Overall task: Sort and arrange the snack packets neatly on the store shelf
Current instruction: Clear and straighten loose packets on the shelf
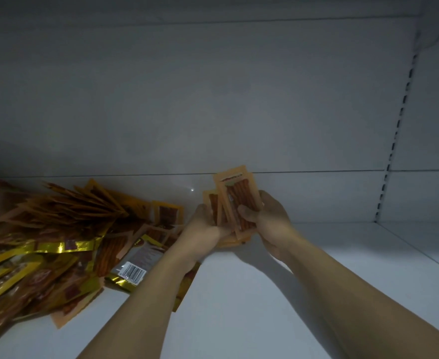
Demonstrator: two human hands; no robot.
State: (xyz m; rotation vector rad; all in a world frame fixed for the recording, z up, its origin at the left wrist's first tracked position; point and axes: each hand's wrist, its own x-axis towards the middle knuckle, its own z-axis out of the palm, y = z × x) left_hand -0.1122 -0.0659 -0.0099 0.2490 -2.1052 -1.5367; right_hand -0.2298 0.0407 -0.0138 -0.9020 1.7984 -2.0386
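1. Forearms: left forearm (145, 288) and right forearm (348, 283) enter from the bottom edge and converge toward centre, both bare.

2. Shelf (252, 320): white deck. The area under and to the right of the arms is bare white surface.

3. Pile (57, 229): loose heap of snack pkts on the left part of the shelf, unsorted, overlapping at mixed angles. Colours are orange and gold-foil w/ dark red-brown contents. Far-side pkts fan out on edge; near-side pkts lie flat.

4. Barcode packet (132, 272): lies back-side up at the pile's right edge, just beside the left forearm.

5. Left hand (205, 224): palm up, fingers curled round the left side and underside of the held stack (239, 195); grasping it.

6. Right hand (267, 221): thumb pressed across the front of the stack, fingers wrapped behind; also grasping it.

7. Held stack: several orange pkts w/ clear windows showing reddish sticks. It is roughly upright, top leaning slightly left, right of the pile and near the shelf's rear. Pkts are not squared; one sits offset to the left behind the front pkt. Contact btwn the stack's bottom edge and the deck: cannot tell.

8. Back panel (213, 99): plain grey-white, dimly lit.

9. Slotted upright (394, 141): runs down the right side of the back panel.

10. Upper shelf (187, 7): underside visible along the top.
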